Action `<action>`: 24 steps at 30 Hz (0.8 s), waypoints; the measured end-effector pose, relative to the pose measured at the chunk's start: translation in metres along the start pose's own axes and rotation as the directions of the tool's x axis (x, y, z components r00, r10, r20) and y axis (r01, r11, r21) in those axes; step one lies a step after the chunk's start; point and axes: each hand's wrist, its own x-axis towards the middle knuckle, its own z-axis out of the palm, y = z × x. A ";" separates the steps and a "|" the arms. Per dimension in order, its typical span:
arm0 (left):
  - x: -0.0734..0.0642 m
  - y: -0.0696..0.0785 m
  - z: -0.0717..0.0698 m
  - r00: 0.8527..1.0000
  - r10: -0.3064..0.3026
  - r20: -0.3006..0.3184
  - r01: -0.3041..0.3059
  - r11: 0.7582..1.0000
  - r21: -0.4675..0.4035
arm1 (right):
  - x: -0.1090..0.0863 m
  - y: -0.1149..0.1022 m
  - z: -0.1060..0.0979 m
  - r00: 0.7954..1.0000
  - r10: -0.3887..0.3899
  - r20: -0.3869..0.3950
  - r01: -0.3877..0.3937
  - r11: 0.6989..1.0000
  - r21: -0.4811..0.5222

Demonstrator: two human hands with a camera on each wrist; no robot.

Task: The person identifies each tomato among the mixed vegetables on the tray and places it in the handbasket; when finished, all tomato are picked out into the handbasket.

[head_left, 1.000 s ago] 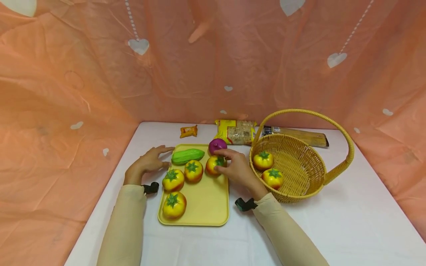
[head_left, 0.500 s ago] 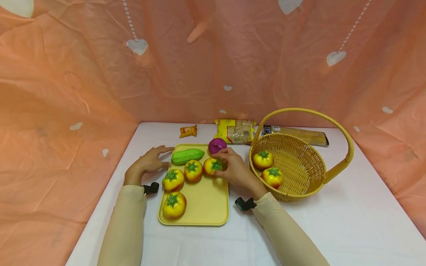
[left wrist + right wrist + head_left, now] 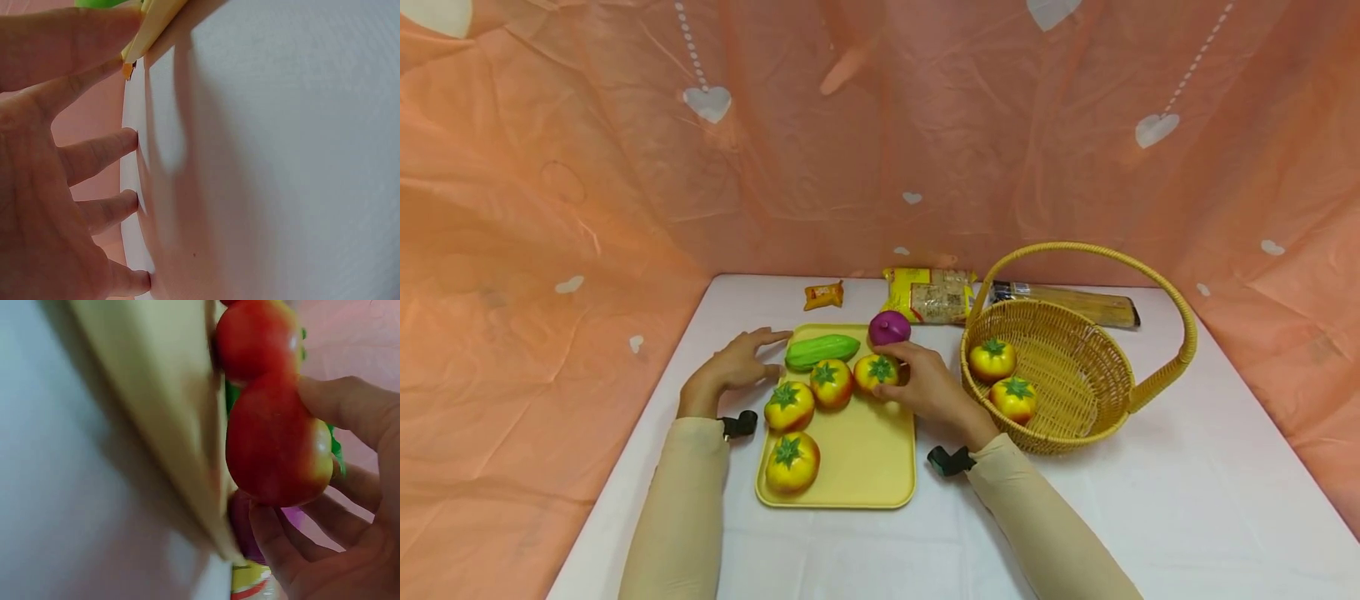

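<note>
- Two beige sleeves reach in from the near side over a white tablecloth.
- A yellow rectangular tray lies flat, with four tomatoes, a green ridged gourd and a purple onion within its outline.
- The front tomato sits in the tray's near left part; the second tomato is just behind it, by the left rim.
- The right hand comes over the tray's right rim, thumb and fingers grasping the held tomato, green leaves upward, in the tray's far right part.
- The middle tomato is close against the held one, on its left.
- The left hand is at the tray's left rim, grasping nothing: fingers spread and extended, thumb at the rim, other fingertips down on the cloth.
- To the right, a wicker basket with a tall arched handle contains two tomatoes, one behind the other against its left wall.
- At the tray's far end, the green ridged gourd lies crosswise on the left; the purple onion is in the right corner.
- Behind the basket lies a long packet of thin brown sticks.
- Beyond the tray are a yellow-and-clear bag and a small orange packet.
- A peach curtain with white hearts hangs behind.
</note>
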 end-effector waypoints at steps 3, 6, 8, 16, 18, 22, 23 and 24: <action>-0.001 -0.001 -0.001 1.000 -0.003 -0.001 0.003 1.000 -0.003 | 0.000 -0.007 -0.004 1.000 -0.016 -0.013 0.016 1.000 0.011; -0.001 -0.002 -0.001 1.000 0.005 -0.002 -0.005 1.000 -0.008 | -0.005 -0.017 -0.013 0.999 -0.040 -0.012 0.041 0.998 0.049; -0.001 -0.002 -0.001 1.000 0.010 -0.003 -0.010 1.000 -0.007 | -0.012 -0.024 -0.021 0.998 -0.057 0.008 0.056 0.995 0.087; 0.000 -0.003 0.000 1.000 -0.002 0.011 0.002 1.000 -0.025 | -0.061 -0.031 -0.067 0.995 -0.094 0.038 0.084 0.973 0.217; 0.001 -0.002 0.000 1.000 -0.002 0.012 0.002 1.000 -0.023 | -0.077 -0.023 -0.080 0.995 -0.095 0.015 0.089 0.972 0.218; 0.000 -0.001 0.000 1.000 -0.016 0.016 0.016 1.000 -0.021 | -0.111 -0.004 -0.108 0.997 -0.071 -0.030 0.075 0.981 0.180; 0.000 -0.001 0.000 1.000 -0.019 0.017 0.020 1.000 -0.020 | -0.120 0.000 -0.115 0.998 -0.057 -0.039 0.063 0.984 0.168; 0.000 -0.001 0.000 1.000 -0.020 0.018 0.021 1.000 -0.019 | -0.128 0.004 -0.122 0.998 -0.046 -0.048 0.053 0.986 0.157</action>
